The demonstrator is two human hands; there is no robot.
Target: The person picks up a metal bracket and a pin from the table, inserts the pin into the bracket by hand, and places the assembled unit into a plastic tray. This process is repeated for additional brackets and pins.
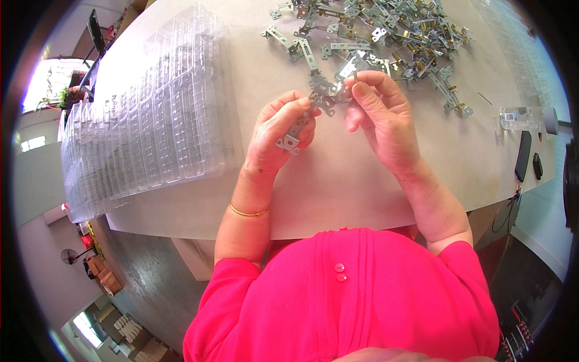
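My left hand (pixel 282 127) is closed around a metal bracket (pixel 289 142), whose perforated end sticks out below the fingers. At its upper end the bracket meets other metal pieces between my two hands. My right hand (pixel 384 117) pinches a small metal piece between thumb and forefinger; its shape is mostly hidden by the fingers. Just beyond both hands lies a loose pile of metal brackets (pixel 392 30), silver-grey with some brass-coloured parts. A few brackets (pixel 306 54) spread from the pile toward my left hand.
A tall stack of clear plastic trays (pixel 163 108) stands on the table (pixel 338 193) at the left. At the right lie a clear bottle (pixel 523 119), a dark phone-like object (pixel 523 155) and a small black object (pixel 537 166). A thin pin (pixel 484 98) lies near the pile.
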